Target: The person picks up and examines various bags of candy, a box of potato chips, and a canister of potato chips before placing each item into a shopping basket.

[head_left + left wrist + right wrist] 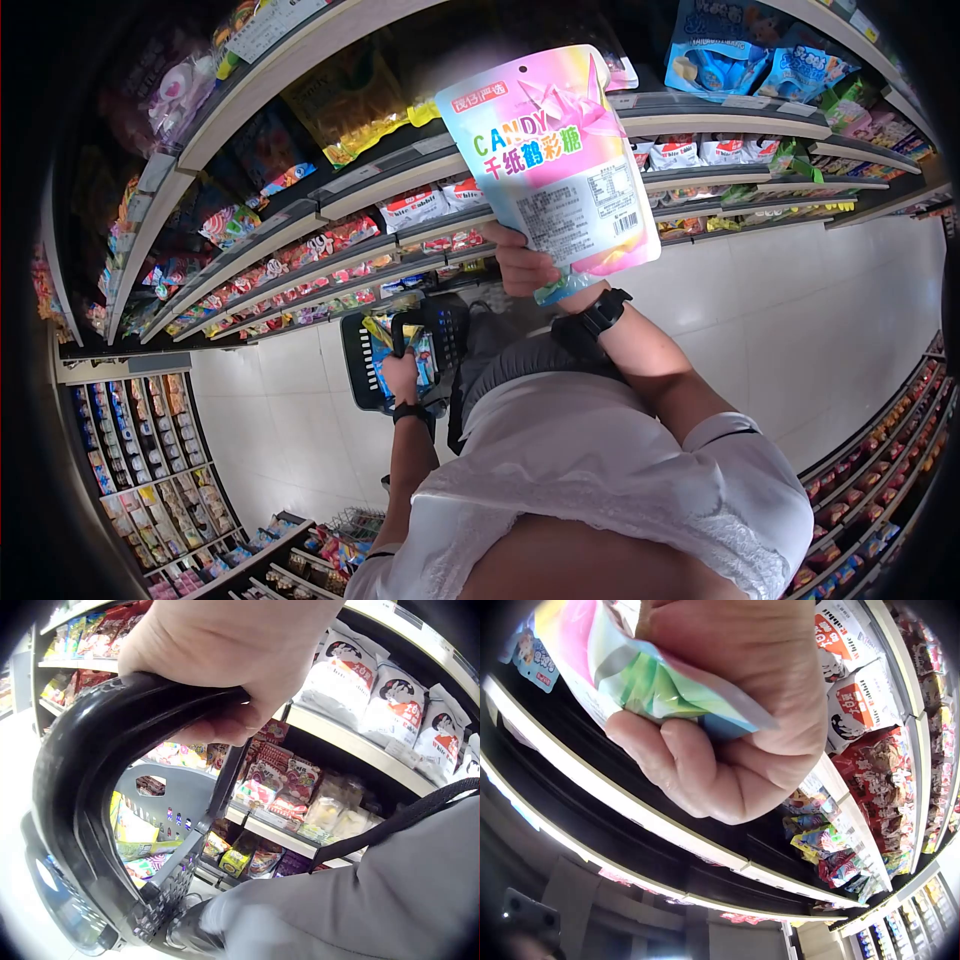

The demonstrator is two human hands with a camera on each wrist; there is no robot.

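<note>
In the head view my right hand (524, 266) grips a candy bag (560, 175) by its lower edge, raised before the shelves. Pastel pink, yellow and blue, the bag faces me with its printed text and barcode. Curled fingers (694, 761) fold round the bag's bottom corner in the right wrist view. Down at my side, my left hand (401, 376) holds the black handle (90, 750) of a shopping basket (368, 372). Packaged goods (139, 832) in yellow and blue wrapping lie in the basket.
Curved shelves (400, 240) of bagged sweets run across the front, with white candy bags (394, 701) beside the basket. Blue bags (715, 65) stand at upper right. Pale floor tiles (735, 285) stretch to the right; more stocked shelves (890, 480) stand at lower right.
</note>
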